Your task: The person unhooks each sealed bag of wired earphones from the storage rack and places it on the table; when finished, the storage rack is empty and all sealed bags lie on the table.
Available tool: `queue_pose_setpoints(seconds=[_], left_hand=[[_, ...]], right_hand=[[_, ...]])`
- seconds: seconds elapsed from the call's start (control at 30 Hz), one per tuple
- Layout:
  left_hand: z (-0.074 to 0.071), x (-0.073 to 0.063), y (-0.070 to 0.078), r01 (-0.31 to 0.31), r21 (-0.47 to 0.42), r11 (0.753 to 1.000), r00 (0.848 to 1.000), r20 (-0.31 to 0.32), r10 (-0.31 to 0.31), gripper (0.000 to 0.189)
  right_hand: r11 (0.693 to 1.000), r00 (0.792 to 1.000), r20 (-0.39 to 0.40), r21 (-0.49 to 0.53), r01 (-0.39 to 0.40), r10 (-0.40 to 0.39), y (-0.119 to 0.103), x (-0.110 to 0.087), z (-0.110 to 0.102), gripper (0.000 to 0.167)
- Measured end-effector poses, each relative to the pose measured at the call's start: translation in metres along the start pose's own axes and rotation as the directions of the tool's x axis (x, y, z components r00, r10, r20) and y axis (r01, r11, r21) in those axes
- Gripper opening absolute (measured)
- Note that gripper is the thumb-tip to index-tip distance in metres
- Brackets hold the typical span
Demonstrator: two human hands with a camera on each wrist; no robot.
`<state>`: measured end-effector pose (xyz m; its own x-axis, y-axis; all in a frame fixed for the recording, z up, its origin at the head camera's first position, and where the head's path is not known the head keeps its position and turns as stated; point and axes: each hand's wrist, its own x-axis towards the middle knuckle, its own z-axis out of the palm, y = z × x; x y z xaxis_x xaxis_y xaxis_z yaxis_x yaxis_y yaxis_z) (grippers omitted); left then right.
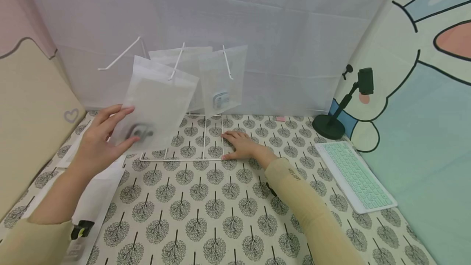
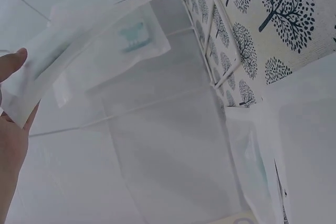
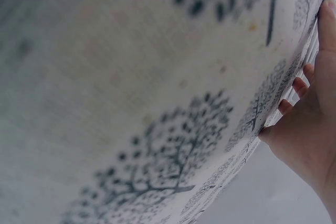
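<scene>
My left hand (image 1: 101, 138) pinches the left edge of a frosted plastic bag (image 1: 162, 97), thumb on one face and fingers behind. A blurred dark shape shows through its lower part. The bag's top overlaps the middle prong of a white wire rack (image 1: 184, 160), and the bag tilts. Behind it hangs another frosted bag (image 1: 198, 56). On the right prong hangs a frosted bag (image 1: 237, 68) with a pale blue item inside. My right hand (image 1: 241, 145) rests at the rack's right base wire, fingers extended and thumb near the front corner. The left prong carries nothing.
Frosted bags (image 1: 110, 177) lie on the tree-patterned cloth at the left. To the right stand a black phone stand (image 1: 328, 127) and a white keyboard with mint keys (image 1: 357, 175). A small pink block (image 1: 281, 119) lies at the back, by the pale curtain (image 1: 279, 52).
</scene>
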<state>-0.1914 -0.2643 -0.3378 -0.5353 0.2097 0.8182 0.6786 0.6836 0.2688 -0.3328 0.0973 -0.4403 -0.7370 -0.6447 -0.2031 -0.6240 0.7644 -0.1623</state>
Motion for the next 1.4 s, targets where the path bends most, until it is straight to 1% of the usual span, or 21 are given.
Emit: queue_pose_setpoints(seconds=[0.13,0.33,0.57,0.7,0.83,0.93,1.0,1.2,1.4], left_hand=[[-0.005,0.0,0.004,-0.003,0.031,1.0,1.0,-0.005,0.003,0.071],[-0.013,0.0,0.007,-0.027,0.037,0.999,1.0,-0.01,0.027,0.07],[-0.02,0.005,0.011,-0.109,0.036,0.993,0.994,-0.02,0.109,0.069],[-0.023,0.007,0.014,-0.142,0.037,0.989,0.989,-0.035,0.144,0.065],[-0.029,0.009,0.018,-0.158,0.046,0.986,0.987,-0.031,0.16,0.06],[-0.035,0.01,0.022,-0.169,0.072,0.983,0.985,-0.007,0.17,0.057],[-0.039,0.01,0.024,-0.181,0.087,0.98,0.983,-0.005,0.182,0.055],[-0.047,0.013,0.03,-0.2,0.116,0.973,0.977,-0.047,0.207,0.052],[-0.054,0.016,0.043,-0.206,0.106,0.973,0.975,-0.058,0.213,0.051]], right_hand=[[1.0,1.0,-0.01,-0.005,0.0,0.0,0.0,0.0,0.0,0.091],[1.0,1.0,0.002,-0.009,0.001,-0.001,0.001,0.001,0.002,0.092],[1.0,1.0,-0.009,-0.018,0.009,-0.009,0.003,0.003,0.004,0.092],[1.0,1.0,-0.005,-0.013,0.009,-0.009,0.003,0.003,0.004,0.092],[1.0,1.0,-0.005,-0.012,0.007,-0.007,0.003,0.003,0.004,0.092],[1.0,1.0,-0.003,-0.009,0.002,-0.002,0.002,0.002,0.003,0.092],[1.0,1.0,-0.003,-0.007,0.0,0.0,0.001,0.001,0.003,0.091],[1.0,1.0,0.0,-0.004,-0.002,0.002,-0.001,-0.001,0.001,0.091],[1.0,1.0,0.002,-0.004,-0.005,0.005,-0.002,-0.001,0.0,0.091]])
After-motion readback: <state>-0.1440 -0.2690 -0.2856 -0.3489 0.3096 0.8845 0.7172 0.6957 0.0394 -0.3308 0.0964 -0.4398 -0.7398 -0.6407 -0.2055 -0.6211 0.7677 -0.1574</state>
